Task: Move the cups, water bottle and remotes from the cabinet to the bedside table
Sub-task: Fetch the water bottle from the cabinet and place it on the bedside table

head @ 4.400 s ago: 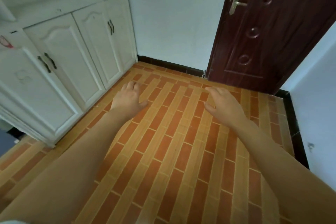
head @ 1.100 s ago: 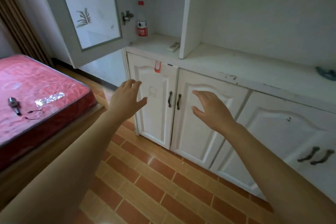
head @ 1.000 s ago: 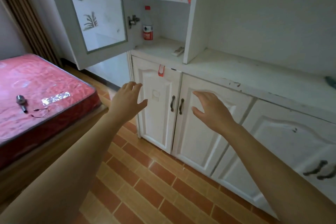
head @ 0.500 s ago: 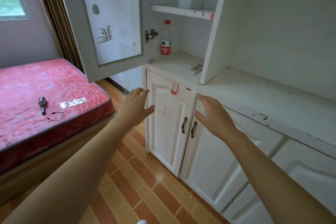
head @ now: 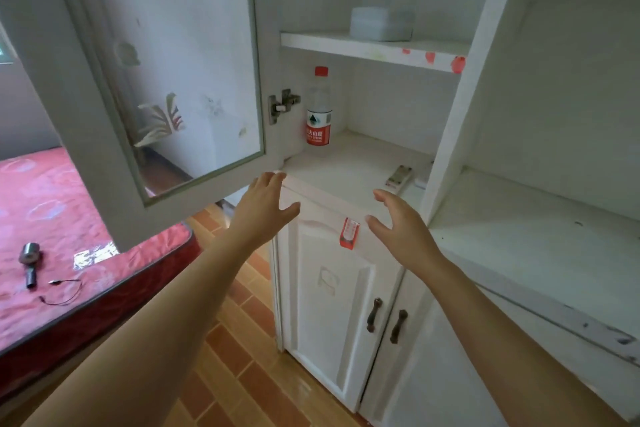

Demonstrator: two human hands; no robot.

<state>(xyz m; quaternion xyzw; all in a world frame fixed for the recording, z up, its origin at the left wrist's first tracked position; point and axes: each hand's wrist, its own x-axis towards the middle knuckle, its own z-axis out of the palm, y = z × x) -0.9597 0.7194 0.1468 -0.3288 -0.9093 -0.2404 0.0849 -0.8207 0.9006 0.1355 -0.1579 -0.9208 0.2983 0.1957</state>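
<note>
Head camera looks down along both my bare forearms toward the white cabinet [head: 446,135], whose glass door [head: 166,80] stands swung open to my left. My left hand [head: 265,208] hangs in the air just in front of the counter edge, below the door's lower corner, fingers straight and spread, holding nothing. My right hand [head: 401,229] hovers beside it, in front of the counter lip, fingers loosely extended and apart, also empty. Neither hand touches a task item. The water bottle [head: 318,107], with a red cap and red label, stands upright at the back left of the open compartment, close to the door hinge [head: 282,106]. A remote [head: 398,178] lies flat on the counter at the compartment's right side, just beyond my right fingertips, with a second one [head: 423,177] partly hidden against the divider. On the shelf above sit pale cups [head: 381,24], blurred together. A red sticker [head: 349,233] hangs on the lower door between my hands. To my left lies a red mattress [head: 69,218].
</note>
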